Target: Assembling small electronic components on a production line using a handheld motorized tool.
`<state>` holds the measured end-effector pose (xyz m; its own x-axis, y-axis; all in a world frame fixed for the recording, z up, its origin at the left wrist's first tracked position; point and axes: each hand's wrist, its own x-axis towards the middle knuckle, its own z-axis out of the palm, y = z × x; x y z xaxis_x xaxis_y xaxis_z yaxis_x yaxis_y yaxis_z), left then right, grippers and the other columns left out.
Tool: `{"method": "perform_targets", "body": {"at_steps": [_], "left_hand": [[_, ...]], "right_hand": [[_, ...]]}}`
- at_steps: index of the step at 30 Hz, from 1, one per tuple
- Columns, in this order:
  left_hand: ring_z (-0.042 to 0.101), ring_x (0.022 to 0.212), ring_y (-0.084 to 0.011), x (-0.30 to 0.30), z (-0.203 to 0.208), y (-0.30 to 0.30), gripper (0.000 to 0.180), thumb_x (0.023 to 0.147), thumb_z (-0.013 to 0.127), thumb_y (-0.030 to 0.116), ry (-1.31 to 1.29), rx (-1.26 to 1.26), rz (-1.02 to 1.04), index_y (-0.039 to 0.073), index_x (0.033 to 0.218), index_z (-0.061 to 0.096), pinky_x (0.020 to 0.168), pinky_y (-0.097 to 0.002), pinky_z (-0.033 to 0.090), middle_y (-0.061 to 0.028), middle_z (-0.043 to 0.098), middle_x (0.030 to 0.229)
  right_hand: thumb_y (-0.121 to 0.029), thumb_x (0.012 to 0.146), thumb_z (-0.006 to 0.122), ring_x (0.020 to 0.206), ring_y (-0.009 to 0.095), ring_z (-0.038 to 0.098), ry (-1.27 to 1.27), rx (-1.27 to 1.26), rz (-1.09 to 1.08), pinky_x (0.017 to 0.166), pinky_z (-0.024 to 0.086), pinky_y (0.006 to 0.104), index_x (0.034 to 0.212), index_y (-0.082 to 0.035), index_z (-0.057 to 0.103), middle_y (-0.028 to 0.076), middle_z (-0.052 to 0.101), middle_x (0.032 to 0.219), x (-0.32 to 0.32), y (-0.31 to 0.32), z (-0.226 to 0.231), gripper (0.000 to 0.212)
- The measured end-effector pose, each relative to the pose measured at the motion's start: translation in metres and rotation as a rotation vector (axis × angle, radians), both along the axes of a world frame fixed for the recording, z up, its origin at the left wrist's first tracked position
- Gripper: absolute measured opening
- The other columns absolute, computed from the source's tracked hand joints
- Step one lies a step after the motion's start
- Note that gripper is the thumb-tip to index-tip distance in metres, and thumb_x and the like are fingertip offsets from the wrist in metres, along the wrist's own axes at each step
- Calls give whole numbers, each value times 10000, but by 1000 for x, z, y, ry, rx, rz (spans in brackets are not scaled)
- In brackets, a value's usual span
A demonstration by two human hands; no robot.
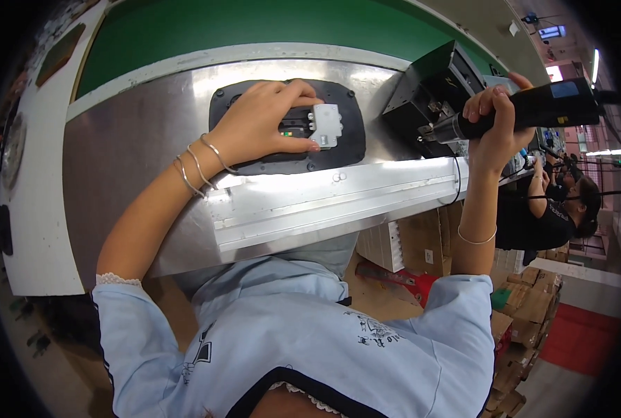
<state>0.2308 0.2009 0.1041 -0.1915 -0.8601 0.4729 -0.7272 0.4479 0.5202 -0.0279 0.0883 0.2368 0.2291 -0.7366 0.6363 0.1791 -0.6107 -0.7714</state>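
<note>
1. Nearest: pale metal rail (338,198) along bench edge; work sits just past it.
2. L hand (261,115): thumb + fingers clamped on white block (326,127), which is over R half of black fixture (345,97).
3. Block: boxy, knobby along both sides, small rect. mark toward our end. Dark part (298,124) w/ green + yellow bits just L of it, partly under hand.
4. R hand (495,122): fist closed round black power driver (554,104), well apart from L. Tip at front of black box (422,90), prob. screw feeder; can't tell if a screw's on it.
5. Step, our read: fetching screw, L steadying block. Next move calls for driver over block, bit upright, L fingertips clear.
6. Far: green panel (254,28) behind bench; co-worker (547,216) off R.
</note>
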Motion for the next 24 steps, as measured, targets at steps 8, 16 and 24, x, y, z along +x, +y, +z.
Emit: {"method": "perform_targets", "body": {"at_steps": [8, 16, 24], "left_hand": [[587, 991, -279, -2, -8, -2, 622, 721, 757, 493, -15, -20, 28, 87, 1135, 533, 928, -380, 431, -37, 688, 1095], [602, 958, -272, -4, -6, 1, 628, 701, 761, 532, 24, -2, 45, 93, 1079, 519, 925, -360, 432, -33, 693, 1055], [613, 965, -251, -3, -8, 1, 623, 705, 753, 542, 41, -21, 40, 89, 1062, 518, 963, -372, 406, -32, 687, 1042]], "right_hand": [[12, 848, 525, 486, 152, 469, -113, 69, 320, 457, 425, 298, 1123, 4, 461, 74, 465, 640, 68, 34, -11, 283], [-19, 857, 544, 468, 148, 459, -42, 55, 445, 456, 418, 300, 1066, -64, 475, 59, 455, 628, 111, 46, -26, 225], [-18, 861, 537, 469, 147, 459, -26, 71, 438, 464, 424, 298, 1061, -66, 480, 55, 452, 625, 117, 43, -34, 214]]}}
